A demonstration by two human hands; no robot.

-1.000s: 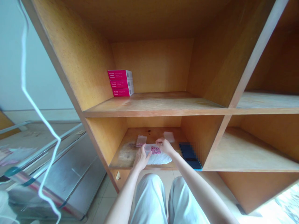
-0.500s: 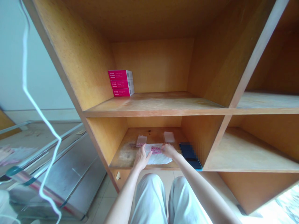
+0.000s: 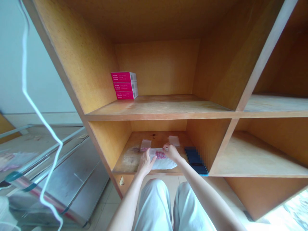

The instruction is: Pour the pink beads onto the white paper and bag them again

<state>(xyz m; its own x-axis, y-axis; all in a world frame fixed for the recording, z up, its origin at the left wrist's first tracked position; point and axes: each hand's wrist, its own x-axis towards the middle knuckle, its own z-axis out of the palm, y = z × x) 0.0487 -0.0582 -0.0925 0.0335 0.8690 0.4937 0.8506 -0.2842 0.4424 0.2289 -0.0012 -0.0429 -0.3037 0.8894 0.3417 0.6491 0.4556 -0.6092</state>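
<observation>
A white sheet lies on the lower shelf, with a patch of small pinkish-red beads on it. At the sheet's left edge is my left hand, thumb and fingers around what looks like a small clear plastic bag. Over the sheet's back right, just beyond the beads, my right hand has its fingertips pinched together; anything between them is too small to make out. Behind my left hand lies a clear bag with some red beads at its near end. Another pale clear bag is behind my right hand.
A dark blue flat tray-like object lies right of the sheet, by the wooden divider. Three stacked pink boxes stand on the upper shelf. A white cable hangs at left before a metal-framed glass case.
My right hand has shifted slightly left and back, with its fingertips now nearer the sheet's back edge. The left hand stays in place.
</observation>
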